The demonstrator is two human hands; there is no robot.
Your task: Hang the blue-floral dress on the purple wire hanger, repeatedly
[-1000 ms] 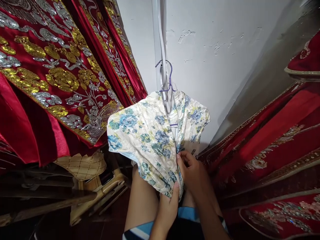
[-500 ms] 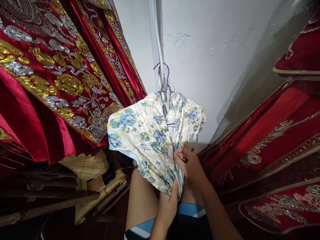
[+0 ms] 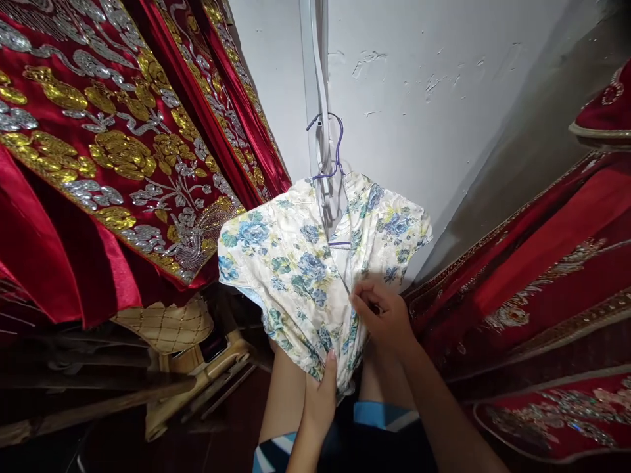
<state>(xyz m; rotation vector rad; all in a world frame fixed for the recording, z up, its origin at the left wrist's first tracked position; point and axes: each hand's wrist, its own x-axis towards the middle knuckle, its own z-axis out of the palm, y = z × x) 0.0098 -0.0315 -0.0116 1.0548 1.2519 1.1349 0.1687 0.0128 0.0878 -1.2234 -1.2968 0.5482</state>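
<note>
Both hands [image 3: 319,392] [image 3: 388,315] hold the floral top [image 3: 290,263], spread mostly beyond them.

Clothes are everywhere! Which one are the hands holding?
The white flowery shirt on the purple hanger; the other clothes beside it are red with shiny decoration.

Red embroidered garments [image 3: 133,151] flank a white wall [image 3: 419,144].

The shirt [image 3: 290,246] is creased cloth with a faint sheen. The hanger [image 3: 340,148] looks smooth. The wall [image 3: 414,138] is matt, with rough chips. The skirt [image 3: 118,266] is glossy, satin-like cloth with shiny sequins [image 3: 122,155]. The frame [image 3: 217,370] looks wooden.
</note>
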